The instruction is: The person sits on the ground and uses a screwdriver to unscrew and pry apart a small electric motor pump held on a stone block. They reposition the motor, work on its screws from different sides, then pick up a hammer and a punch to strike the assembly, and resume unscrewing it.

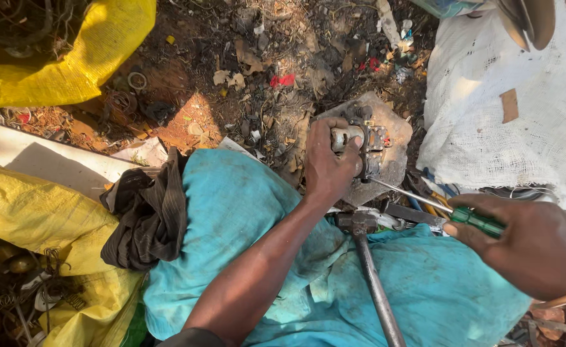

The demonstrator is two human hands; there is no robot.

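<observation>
Left hand [325, 164] is wrapped around a small metal motor part [360, 144], fingers curled over its top, pinning it on a flat stone [392, 164] in the far middle of the scene. Right hand [540, 247] is closed in a fist on the green handle of a screwdriver [453, 209], with the thin shaft angled up-left so the tip meets the part's right side.

Biggest stuff first: a teal cloth [244, 212] covers the person's lap across the near middle. One white woven sack [521, 115] sits far right, can't tell what's in it. Two yellow sacks: one [71, 64] far left, one [32, 218] near left with scrap wire and springs spilling beside it. A dark striped rag [148, 218] lies on the teal cloth's left edge. One hammer [366, 257] rests on the lap, head just under the left wrist.
</observation>
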